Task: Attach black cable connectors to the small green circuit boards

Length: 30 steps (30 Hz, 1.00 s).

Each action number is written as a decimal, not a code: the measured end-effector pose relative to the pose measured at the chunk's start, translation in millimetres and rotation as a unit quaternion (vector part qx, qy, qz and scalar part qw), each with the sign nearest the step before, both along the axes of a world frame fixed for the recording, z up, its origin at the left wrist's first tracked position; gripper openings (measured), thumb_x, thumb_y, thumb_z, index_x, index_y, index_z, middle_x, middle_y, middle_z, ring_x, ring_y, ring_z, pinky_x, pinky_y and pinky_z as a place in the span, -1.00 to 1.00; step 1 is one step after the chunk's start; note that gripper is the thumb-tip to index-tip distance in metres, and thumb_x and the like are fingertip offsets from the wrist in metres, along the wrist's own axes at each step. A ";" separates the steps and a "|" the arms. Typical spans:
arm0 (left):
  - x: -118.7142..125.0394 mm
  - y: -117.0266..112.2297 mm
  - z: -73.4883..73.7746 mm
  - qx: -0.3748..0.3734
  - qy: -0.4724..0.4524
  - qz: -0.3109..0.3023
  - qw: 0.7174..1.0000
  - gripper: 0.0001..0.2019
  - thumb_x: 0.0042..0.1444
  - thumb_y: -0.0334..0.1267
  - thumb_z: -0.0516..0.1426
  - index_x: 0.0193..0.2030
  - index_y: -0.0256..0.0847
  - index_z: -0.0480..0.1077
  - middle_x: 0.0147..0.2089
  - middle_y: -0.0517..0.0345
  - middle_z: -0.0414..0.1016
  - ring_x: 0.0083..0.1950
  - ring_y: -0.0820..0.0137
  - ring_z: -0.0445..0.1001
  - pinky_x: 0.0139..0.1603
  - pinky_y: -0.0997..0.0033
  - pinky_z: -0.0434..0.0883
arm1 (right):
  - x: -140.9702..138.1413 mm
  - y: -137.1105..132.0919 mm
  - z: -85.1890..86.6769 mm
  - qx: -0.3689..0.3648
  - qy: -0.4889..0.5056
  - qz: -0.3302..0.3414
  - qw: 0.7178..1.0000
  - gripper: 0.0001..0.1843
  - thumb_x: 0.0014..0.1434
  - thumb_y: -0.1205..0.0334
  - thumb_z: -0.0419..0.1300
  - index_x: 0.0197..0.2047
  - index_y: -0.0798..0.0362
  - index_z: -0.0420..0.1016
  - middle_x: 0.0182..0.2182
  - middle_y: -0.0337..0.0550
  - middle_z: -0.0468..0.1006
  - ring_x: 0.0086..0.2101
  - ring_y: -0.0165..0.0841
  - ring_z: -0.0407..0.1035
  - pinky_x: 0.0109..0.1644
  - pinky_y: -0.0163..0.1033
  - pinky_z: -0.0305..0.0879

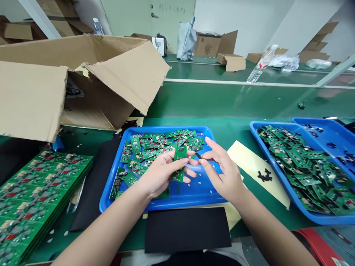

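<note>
Pinching a small, thin black strip (198, 156) between thumb and forefinger, the person's right hand (224, 171) is closed on it just beside the left hand (166, 168). The left grips a narrow green printed circuit board (181, 153), its thumb across the board's face and its fingers behind. Both grips sit over a shallow blue plastic tray (194, 193). The strip could slip and drop into the tray, since only the fingertips hold it; the board could twist if pushed off-centre, as one thumb steadies it.

Beneath and beyond the left grip, loose green circuit boards (159, 138) lie heaped, crowding the space under that hand. Right of the right grip, a pale yellow paper sheet (240, 157) bears black cross-shaped pieces (264, 175), and farther right stands a second blue tray full of boards (299, 151). Nearer the body lies a black rectangular sheet (188, 229). Far left of the grips, stacked green board panels (41, 184) sit before an open brown cardboard box (124, 75), whose flaps block reach beyond them.
</note>
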State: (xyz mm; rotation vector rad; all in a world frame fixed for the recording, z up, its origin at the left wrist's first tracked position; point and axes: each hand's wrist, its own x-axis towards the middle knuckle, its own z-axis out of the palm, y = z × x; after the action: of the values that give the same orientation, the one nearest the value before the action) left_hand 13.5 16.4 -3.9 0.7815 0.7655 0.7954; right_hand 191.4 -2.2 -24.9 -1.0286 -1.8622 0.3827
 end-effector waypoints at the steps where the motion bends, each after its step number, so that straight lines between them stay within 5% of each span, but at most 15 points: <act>1: 0.8 -0.3 0.5 0.006 0.016 0.000 1.000 -0.76 -0.01 -0.31 0.23 -0.18 -0.35 0.44 -0.38 0.08 0.55 -0.51 0.47 0.47 -0.54 0.56 0.39 | 0.3 -0.3 -0.1 0.009 -0.008 -0.004 1.000 -0.43 0.25 0.36 0.01 0.30 -0.06 0.02 -0.36 -0.16 0.51 -0.34 -0.32 0.43 -0.23 -0.19 0.44; 7: 4.4 -2.6 2.0 0.011 0.067 -0.035 0.997 -0.88 0.02 -0.31 0.13 -0.33 -0.33 0.41 -0.61 0.19 0.43 -0.65 0.50 0.37 -0.69 0.60 0.27 | 2.6 0.5 -0.2 0.039 -0.067 0.009 0.997 -0.44 0.24 0.40 0.02 0.28 -0.05 0.07 -0.36 -0.18 0.54 -0.37 -0.34 0.45 -0.24 -0.20 0.44; 17: 8.3 -4.3 -9.2 0.051 0.094 -0.050 0.993 -0.80 0.11 -0.25 0.05 -0.23 -0.33 0.40 -0.61 0.17 0.42 -0.62 0.52 0.35 -0.68 0.64 0.27 | -3.8 1.9 -2.5 0.079 -0.157 0.020 0.984 -0.45 0.25 0.42 0.01 0.29 0.04 0.08 -0.18 -0.08 0.58 -0.34 -0.31 0.46 -0.23 -0.17 0.42; 30: 9.1 -5.3 -10.2 0.048 0.103 -0.041 0.993 -0.73 0.13 -0.18 0.04 -0.19 -0.35 0.41 -0.59 0.15 0.42 -0.58 0.47 0.38 -0.68 0.59 0.31 | -4.8 1.3 -3.5 0.084 -0.151 0.008 0.985 -0.50 0.23 0.43 0.02 0.24 0.10 0.17 -0.33 -0.11 0.58 -0.38 -0.31 0.45 -0.25 -0.18 0.42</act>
State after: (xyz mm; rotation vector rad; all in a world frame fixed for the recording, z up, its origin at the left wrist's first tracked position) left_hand 22.6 11.1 -14.1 0.9871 0.8772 0.6879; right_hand 186.6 -0.9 -28.4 -0.9991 -2.1320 0.0778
